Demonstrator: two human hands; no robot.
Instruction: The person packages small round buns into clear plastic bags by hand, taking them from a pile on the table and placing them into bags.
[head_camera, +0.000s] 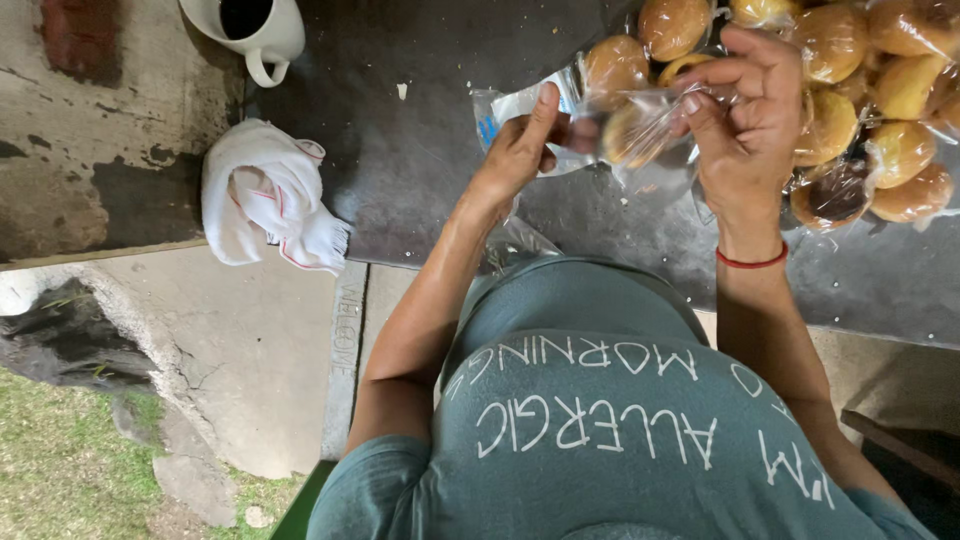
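Note:
My left hand (522, 150) and my right hand (748, 110) both pinch a clear plastic bag (640, 135) with a golden bun inside, held over a dark counter (420, 120). The left fingers grip the bag's left end near a white and blue label. The right hand, with a red cord on its wrist, holds the bag's right side. Behind the right hand lies a heap of wrapped golden buns (880, 110) in clear plastic.
A white cloth with red stripes (265, 195) lies on the counter's left edge. A white mug (250, 28) with dark liquid stands at the top left. Below are cracked concrete ground and a patch of grass (60, 460).

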